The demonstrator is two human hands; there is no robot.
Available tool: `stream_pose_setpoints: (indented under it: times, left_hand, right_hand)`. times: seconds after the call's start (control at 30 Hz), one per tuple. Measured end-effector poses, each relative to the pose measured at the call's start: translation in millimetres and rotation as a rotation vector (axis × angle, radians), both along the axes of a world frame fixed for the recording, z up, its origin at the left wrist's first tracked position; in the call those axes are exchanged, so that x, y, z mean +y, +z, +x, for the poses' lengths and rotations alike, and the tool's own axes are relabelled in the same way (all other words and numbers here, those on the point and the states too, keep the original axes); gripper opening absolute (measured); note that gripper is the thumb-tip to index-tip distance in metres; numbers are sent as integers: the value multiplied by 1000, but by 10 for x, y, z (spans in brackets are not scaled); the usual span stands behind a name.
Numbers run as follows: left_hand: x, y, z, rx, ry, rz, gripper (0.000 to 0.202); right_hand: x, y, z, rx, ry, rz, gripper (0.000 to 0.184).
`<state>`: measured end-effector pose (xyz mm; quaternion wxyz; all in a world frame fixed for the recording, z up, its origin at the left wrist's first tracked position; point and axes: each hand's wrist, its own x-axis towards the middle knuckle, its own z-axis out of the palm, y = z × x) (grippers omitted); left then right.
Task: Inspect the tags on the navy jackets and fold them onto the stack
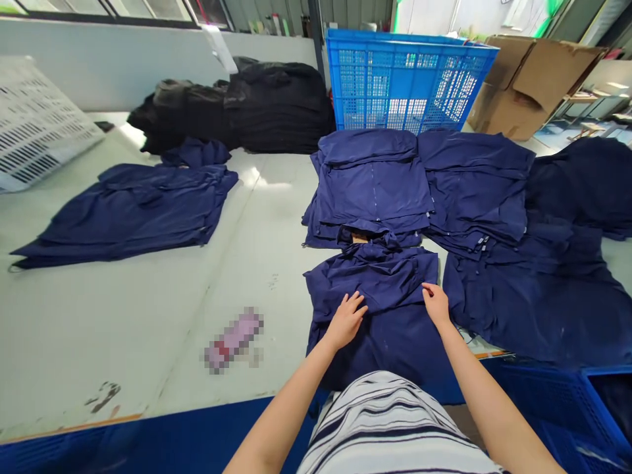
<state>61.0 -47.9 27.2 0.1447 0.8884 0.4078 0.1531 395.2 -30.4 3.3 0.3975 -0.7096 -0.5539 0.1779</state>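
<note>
A navy blue jacket [390, 336] lies partly folded on the table in front of me, its lower part hanging toward my body. My left hand [348, 319] rests on the cloth left of its middle, fingers spread. At the jacket's right edge, my right hand [435, 304] pinches the fabric between thumb and fingers. Just beyond the jacket's collar, a stack of folded navy jackets [372, 178] shows a zipper down its front. Another navy stack [476, 187] lies beside it, and more navy garments [538, 289] spread out to the right of my right hand.
Folded navy garments [143, 204] lie on the left of the pale table [123, 309]. Black garments [276, 105] are piled behind. A blue crate [385, 79] and cardboard box [543, 79] stand at the back, a white crate [39, 125] far left. A pixelated pinkish object [237, 339] lies nearby.
</note>
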Motion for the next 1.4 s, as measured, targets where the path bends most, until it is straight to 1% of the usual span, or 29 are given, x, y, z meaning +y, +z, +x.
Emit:
stream_pose_setpoints:
  times: [0.07, 0.1, 0.2, 0.27, 0.3, 0.37, 0.43, 0.47, 0.53, 0.6, 0.63, 0.7, 0.77, 0.8, 0.87, 0.9, 0.93, 0.97, 1.07, 1.13, 1.17, 1.2, 1.23, 1.3, 1.33, 1.37, 1.4]
  left_hand:
    - [-57, 27, -144, 22, 82, 38, 41]
    - [-73, 51, -198, 32, 130, 44, 40]
    - [-51, 131, -321, 23, 316, 42, 39]
    - [38, 177, -408, -21, 475, 58, 40]
    - [107, 197, -460, -48, 550, 69, 40]
    - [284, 232, -580, -99, 671, 78, 41]
    - [490, 261, -699, -135, 740, 54, 44]
    - [593, 273, -746, -146, 757, 33, 47]
    - [772, 286, -801, -152, 754, -9, 50]
    - [897, 285, -795, -138, 715, -48, 51]
    - [937, 280, -775, -123, 686, -67, 50]
    - [980, 270, -717, -70, 636, -103, 49]
    - [995, 271, -665, 13, 618, -126, 49]
    - [1000, 280, -647, 61, 617, -134, 47]
    - [1015, 318, -624, 154, 605, -145, 41]
    - [1025, 344, -615, 195, 593, -146, 37]
    - [1035, 372, -603, 230, 588, -143, 34]
    - [1042, 399, -586, 262, 600, -140, 32]
    - [1024, 448, -473, 336, 722, -155, 31]
    - [976, 445, -350, 330, 778, -112, 34]
    - [948, 435, -281, 303, 760, -68, 37]
    - [925, 420, -214, 267, 707, -22, 41]
    - [910, 403, -150, 232, 626, 9, 44]
    - [918, 368, -48, 203, 453, -2, 46]
    - [944, 351, -12, 214, 407, -28, 48]
    - [983, 335, 13, 240, 404, -54, 55]
    - [1032, 320, 29, 276, 440, -74, 65]
  right_hand:
    - [185, 37, -20, -96, 66, 0, 39]
    - [276, 46, -31, -144, 69, -14, 40]
    - [492, 61, -82, -234, -24, -143, 43]
    - [569, 99, -131, -210, -55, -219, 41]
    - [589, 135, -155, -174, -31, -216, 39]
    - [602, 234, -178, -75, 77, -125, 34]
    - [595, 335, -134, 27, 158, -3, 34]
    - [588, 372, -79, 58, 145, 32, 35]
    - [566, 400, 85, 61, 19, 33, 38]
    - [524, 372, 274, 19, -118, -12, 36]
    - [495, 346, 351, -7, -152, -34, 34]
    - [419, 298, 432, -43, -155, -50, 30]
    - [335, 274, 399, -105, -85, -35, 29]
    - [296, 270, 350, -167, -2, -21, 29]
    - [231, 262, 228, -350, 238, -10, 34]
    - [208, 252, 173, -452, 349, -27, 36]
    - [192, 233, 131, -540, 420, -67, 39]
    - [182, 209, 105, -599, 446, -131, 41]
    - [194, 128, 102, -648, 390, -354, 45]
    - [242, 111, 115, -652, 354, -415, 43]
    - [282, 123, 114, -660, 334, -399, 41]
    - [334, 147, 106, -673, 318, -360, 39]
    - [401, 181, 90, -687, 315, -308, 38]
    - [575, 261, 47, -718, 361, -212, 36]
    - [681, 297, 23, -737, 404, -193, 37]
    - [796, 326, 0, -756, 450, -193, 40]
    - [914, 345, -20, -775, 490, -210, 46]
